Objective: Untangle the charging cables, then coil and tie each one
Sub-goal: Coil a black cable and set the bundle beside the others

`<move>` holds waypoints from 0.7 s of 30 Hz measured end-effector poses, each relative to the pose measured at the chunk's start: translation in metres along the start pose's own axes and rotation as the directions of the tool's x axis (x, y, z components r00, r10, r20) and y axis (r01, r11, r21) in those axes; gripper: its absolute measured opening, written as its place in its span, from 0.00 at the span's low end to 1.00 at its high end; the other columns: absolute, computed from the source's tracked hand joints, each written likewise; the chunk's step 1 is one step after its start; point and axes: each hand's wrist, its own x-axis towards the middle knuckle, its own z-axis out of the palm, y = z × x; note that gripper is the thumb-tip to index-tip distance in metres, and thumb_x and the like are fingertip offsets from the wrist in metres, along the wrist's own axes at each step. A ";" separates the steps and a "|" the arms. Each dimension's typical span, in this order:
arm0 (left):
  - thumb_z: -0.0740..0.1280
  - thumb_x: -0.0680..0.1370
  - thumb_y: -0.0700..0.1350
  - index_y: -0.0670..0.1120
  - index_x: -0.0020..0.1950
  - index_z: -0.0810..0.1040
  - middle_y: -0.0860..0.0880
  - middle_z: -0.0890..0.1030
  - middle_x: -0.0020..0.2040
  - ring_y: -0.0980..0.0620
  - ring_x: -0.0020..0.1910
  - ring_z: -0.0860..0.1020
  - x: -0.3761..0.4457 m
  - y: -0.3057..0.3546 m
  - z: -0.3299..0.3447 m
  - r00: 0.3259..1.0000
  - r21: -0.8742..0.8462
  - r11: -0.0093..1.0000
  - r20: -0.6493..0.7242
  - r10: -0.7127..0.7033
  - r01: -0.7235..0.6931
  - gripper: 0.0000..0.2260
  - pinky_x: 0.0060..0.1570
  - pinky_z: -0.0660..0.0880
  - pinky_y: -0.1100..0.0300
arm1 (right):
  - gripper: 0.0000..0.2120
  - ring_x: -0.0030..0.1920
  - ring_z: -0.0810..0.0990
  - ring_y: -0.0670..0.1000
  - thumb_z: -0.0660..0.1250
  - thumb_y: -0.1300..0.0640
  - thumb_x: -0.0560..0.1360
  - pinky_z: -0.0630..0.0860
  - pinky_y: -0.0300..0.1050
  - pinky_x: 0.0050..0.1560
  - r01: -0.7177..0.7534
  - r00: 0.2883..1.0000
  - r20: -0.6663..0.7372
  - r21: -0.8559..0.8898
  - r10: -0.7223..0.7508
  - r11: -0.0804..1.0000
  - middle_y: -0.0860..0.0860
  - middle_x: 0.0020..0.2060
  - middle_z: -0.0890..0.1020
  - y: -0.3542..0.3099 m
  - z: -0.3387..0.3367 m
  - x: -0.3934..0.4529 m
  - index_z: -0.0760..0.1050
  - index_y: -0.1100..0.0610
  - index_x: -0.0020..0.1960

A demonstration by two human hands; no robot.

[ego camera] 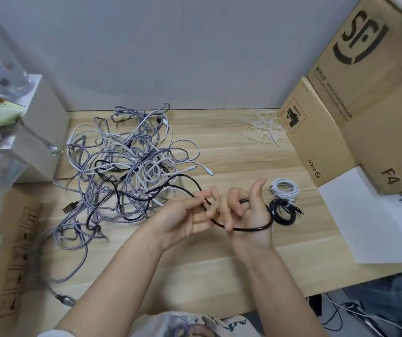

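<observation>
A tangle of grey braided, white and black charging cables (127, 164) lies on the wooden table at the left and centre. Out of it runs a black cable (251, 229), looped around my right hand (248, 212), which grips it with the thumb up. My left hand (185, 220) pinches the same cable just left of the right hand. To the right of my hands lie two finished coils, a white one (285, 189) and below it a black one (283, 211), each tied. Loose white cable ties (264, 128) are heaped at the back right.
Cardboard boxes (370, 100) stand along the right side, with a white sheet (375, 220) in front of them. A grey box (41, 132) and plastic bags sit at the left, with a flat carton (7, 254) below. The table's front edge (292, 297) runs near my arms.
</observation>
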 end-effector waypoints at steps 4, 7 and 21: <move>0.57 0.78 0.30 0.44 0.45 0.71 0.48 0.76 0.37 0.53 0.34 0.79 0.000 0.010 0.011 0.993 -0.003 0.994 -0.041 0.113 -0.113 0.10 0.31 0.78 0.60 | 0.31 0.17 0.61 0.45 0.44 0.29 0.72 0.62 0.47 0.31 -0.025 0.989 0.143 -0.039 0.030 0.999 0.46 0.13 0.63 -0.007 0.005 -0.012 0.63 0.49 0.21; 0.57 0.79 0.32 0.44 0.44 0.72 0.49 0.77 0.34 0.55 0.31 0.80 0.002 0.030 0.006 0.975 -0.101 0.974 -0.115 0.189 -0.201 0.10 0.32 0.80 0.57 | 0.32 0.19 0.54 0.44 0.50 0.21 0.63 0.50 0.47 0.29 -0.074 0.968 0.223 -0.182 0.115 0.980 0.44 0.15 0.61 -0.013 0.008 -0.018 0.63 0.48 0.22; 0.53 0.81 0.39 0.46 0.47 0.72 0.52 0.72 0.32 0.60 0.24 0.67 -0.029 0.091 -0.010 0.828 -0.286 0.780 -0.113 0.549 -0.557 0.09 0.28 0.71 0.69 | 0.23 0.20 0.58 0.41 0.56 0.36 0.70 0.56 0.30 0.22 -0.061 0.996 -0.086 -0.563 0.015 0.824 0.48 0.21 0.64 -0.028 -0.002 -0.022 0.70 0.56 0.33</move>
